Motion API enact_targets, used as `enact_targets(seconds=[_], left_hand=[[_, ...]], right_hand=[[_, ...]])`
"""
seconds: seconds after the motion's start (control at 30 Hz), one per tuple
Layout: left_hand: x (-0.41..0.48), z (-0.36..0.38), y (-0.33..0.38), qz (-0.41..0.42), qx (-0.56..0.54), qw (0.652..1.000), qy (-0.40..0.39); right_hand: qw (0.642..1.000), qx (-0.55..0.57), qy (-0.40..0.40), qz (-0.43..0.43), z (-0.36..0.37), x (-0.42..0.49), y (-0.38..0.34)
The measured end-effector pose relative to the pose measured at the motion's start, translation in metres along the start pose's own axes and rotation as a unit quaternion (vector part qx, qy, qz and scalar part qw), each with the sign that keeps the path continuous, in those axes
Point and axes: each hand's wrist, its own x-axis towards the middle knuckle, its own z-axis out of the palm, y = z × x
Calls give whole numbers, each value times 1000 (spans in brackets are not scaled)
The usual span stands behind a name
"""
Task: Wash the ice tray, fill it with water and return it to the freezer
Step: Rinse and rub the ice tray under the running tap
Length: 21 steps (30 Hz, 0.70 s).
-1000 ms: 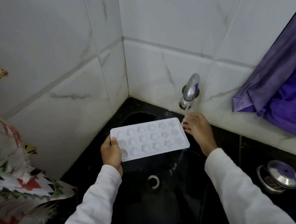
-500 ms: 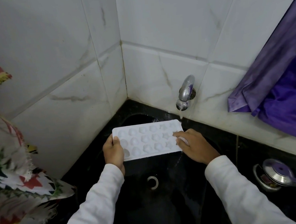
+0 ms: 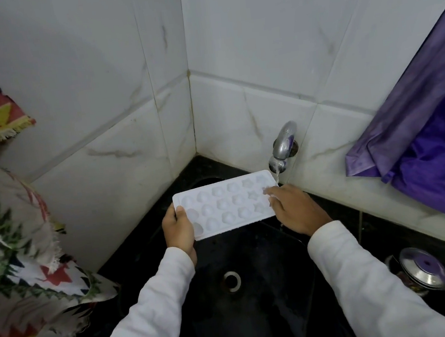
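**A:** Where is the tray [image 3: 228, 204]?

**B:** Over the sink [image 3: 258, 315], about level, cells up. Its right end sits just under the tap [image 3: 282, 148], where a thin stream [image 3: 277, 176] runs down.

**A:** And the hands?

**B:** The left hand [image 3: 180, 231] has its grip clamped on the tray's left end, thumb on top. The right hand [image 3: 294, 210] has its grip apart, with the fingers laid on the right-end cells beside the stream.

**A:** So how far along is it?

**B:** Early, I'd judge. This looks like the washing step, with the fingers rubbing the cells under the water. I can't tell whether any cell holds water yet.

**A:** What's left?

**B:** Most of it: finishing the wash across the other cells, filling them all, then carrying the tray level to the freezer, which isn't in view.
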Motion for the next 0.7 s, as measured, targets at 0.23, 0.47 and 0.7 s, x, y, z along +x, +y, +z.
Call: enact_targets(seconds=[0.23, 0.47, 0.7], left_hand=[[6, 6, 2, -6, -8, 1000, 14], [12, 10, 7, -3, -4, 1000, 20], [14, 8, 8, 6, 16, 1000, 15]], right_hand=[[981, 159, 106, 15, -6, -8, -9], [991, 96, 91, -12, 6, -19, -6], [994, 89, 66, 0, 8, -17, 2]])
